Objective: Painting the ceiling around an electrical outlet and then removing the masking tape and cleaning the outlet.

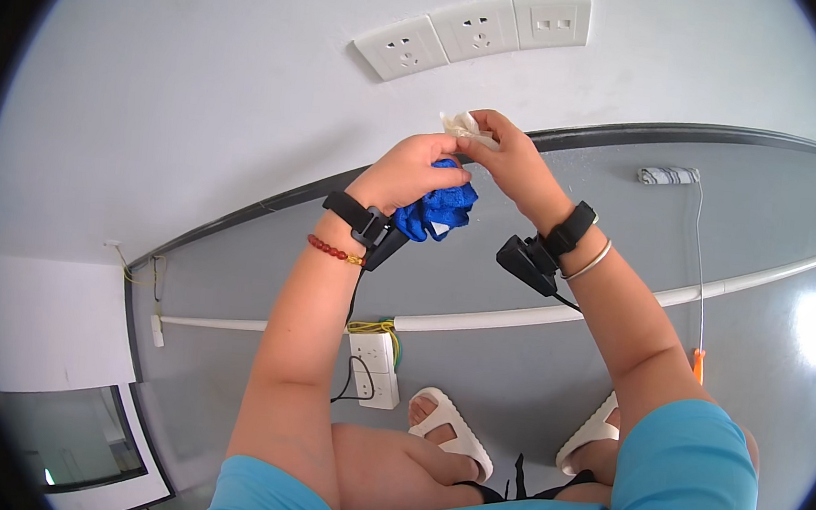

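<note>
My left hand (pixel 407 171) is closed on a bunched blue cloth (pixel 442 208), which hangs below its fingers. A crumpled whitish piece of thin material (pixel 458 125) is pinched in my right hand (pixel 511 162), whose fingertips meet those of the left. Whether the left fingertips also grip this piece, I cannot tell. Both hands are in front of the white wall, by the dark skirting strip (pixel 327 187). Small white specks lie on the grey floor (pixel 586 188) just right of the hands.
Wall sockets (pixel 474 30) sit above my hands. On the floor are a paint roller (pixel 668 176) with an orange handle, a white conduit (pixel 489 319) running across, and a white power strip (pixel 374 369). Small black devices (pixel 527 262) are strapped to both wrists, with cables trailing.
</note>
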Demonstrator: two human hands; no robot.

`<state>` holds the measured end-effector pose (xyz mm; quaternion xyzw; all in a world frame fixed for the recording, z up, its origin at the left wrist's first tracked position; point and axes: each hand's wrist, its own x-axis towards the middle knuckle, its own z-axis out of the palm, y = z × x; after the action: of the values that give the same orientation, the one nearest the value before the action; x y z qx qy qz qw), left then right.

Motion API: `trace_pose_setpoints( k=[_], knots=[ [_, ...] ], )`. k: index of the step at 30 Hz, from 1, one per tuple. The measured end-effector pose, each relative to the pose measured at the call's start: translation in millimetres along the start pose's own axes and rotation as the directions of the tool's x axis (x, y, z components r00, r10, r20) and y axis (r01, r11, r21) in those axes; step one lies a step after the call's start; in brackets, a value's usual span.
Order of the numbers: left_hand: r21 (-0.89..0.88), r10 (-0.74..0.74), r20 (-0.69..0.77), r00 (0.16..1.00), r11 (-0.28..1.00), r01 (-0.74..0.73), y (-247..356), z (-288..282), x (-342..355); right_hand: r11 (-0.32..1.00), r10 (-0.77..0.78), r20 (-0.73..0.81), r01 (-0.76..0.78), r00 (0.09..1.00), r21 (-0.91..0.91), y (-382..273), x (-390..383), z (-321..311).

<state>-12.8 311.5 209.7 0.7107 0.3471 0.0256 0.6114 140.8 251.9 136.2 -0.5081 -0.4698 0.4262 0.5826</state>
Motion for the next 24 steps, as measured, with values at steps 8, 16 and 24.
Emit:
trace_pose_setpoints(
  k=[8,16,24],
  knots=[
    [0.038,-0.109,-0.176,0.978,0.992,0.118,-5.6,-6.7,3.7,0.988,0.100,-0.103,-0.087,0.990,0.126,6.3,0.2,-8.1],
    [-0.033,-0.007,-0.295,0.955,0.999,-0.003,-19.7,-2.2,7.7,0.993,0.114,0.052,-0.116,0.992,0.033,11.2,1.4,-5.6],
    [-0.079,-0.131,-0.344,0.930,0.991,0.111,-6.7,1.8,6.0,0.965,-0.057,-0.090,0.032,0.994,-0.261,-11.0,-7.6,1.6]
  ],
)
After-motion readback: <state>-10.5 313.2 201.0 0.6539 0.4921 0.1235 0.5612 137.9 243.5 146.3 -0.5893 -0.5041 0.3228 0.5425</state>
